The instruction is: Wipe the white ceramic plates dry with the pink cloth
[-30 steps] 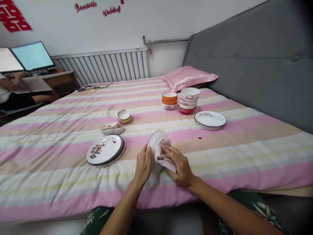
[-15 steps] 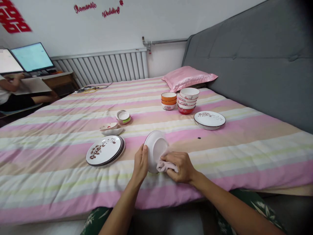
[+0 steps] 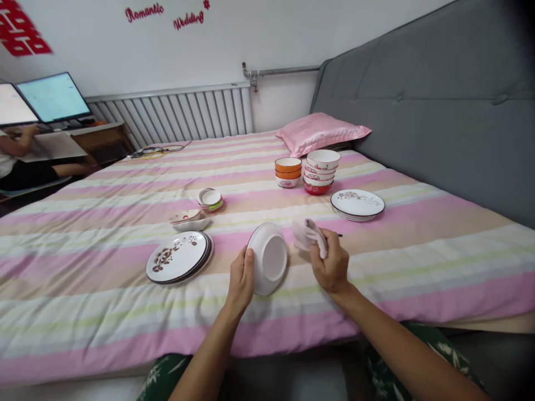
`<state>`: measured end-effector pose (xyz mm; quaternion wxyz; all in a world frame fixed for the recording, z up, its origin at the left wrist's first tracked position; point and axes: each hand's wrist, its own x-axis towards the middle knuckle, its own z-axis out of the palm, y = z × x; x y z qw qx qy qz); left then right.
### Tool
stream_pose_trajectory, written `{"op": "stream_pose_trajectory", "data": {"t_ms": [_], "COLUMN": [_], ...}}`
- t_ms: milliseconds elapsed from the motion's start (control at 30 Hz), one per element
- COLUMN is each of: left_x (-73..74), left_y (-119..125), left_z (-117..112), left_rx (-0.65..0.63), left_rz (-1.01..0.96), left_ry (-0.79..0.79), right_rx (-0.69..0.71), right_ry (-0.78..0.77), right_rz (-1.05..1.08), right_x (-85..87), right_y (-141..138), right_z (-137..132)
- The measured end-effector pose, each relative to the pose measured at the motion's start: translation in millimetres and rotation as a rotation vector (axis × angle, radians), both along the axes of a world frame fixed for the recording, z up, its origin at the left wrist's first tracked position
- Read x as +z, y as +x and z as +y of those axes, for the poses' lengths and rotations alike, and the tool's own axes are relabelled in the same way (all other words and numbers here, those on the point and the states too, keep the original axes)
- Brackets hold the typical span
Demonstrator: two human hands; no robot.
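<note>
Lower centre of frame: left hand (image 3: 241, 279), fingers pinching left edge of white dish (image 3: 272, 260), underside facing right. Right hand (image 3: 333, 263), fingers pinching bunched pale cloth (image 3: 308, 236), apart from dish. Stacked plates (image 3: 179, 256) centre left, on striped bed (image 3: 422, 262).

A white dish (image 3: 273, 259) shows a smooth, ceramic-looking underside with a soft gloss. The crumpled cloth (image 3: 309, 234) is matt, soft-looking textile. The left plate stack (image 3: 178, 258) and right plate stack (image 3: 358, 204) look like smooth glazed ceramic, as do the orange bowls (image 3: 288, 174). The striped bedsheet (image 3: 418, 267) is matt, wrinkled fabric; the pink pillow (image 3: 324, 133) shines like satin. The grey headboard (image 3: 430, 122) looks matt and smooth; the radiator (image 3: 179, 114), painted metal.
</note>
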<state>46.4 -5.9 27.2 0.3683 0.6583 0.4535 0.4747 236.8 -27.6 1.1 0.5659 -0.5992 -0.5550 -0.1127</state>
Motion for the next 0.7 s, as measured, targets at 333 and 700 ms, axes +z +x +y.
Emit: {"op": "stream_pose_trajectory", "data": {"t_ms": [333,700], "left_x": [0.6,0.8], "left_y": [3.2,1.7], "left_z": [-4.2,-1.7], "left_rx": [-0.031,-0.015], "left_rz": [0.06,0.033], "left_ry": [0.064,0.037], "right_rx": [0.329,0.296], "right_ry": [-0.038,-0.197], "right_rz": [-0.356,-0.347], "right_x": [-10.2,-16.9], "right_y": [-30.3,-25.5], "right_z": [-5.9,-4.0]}}
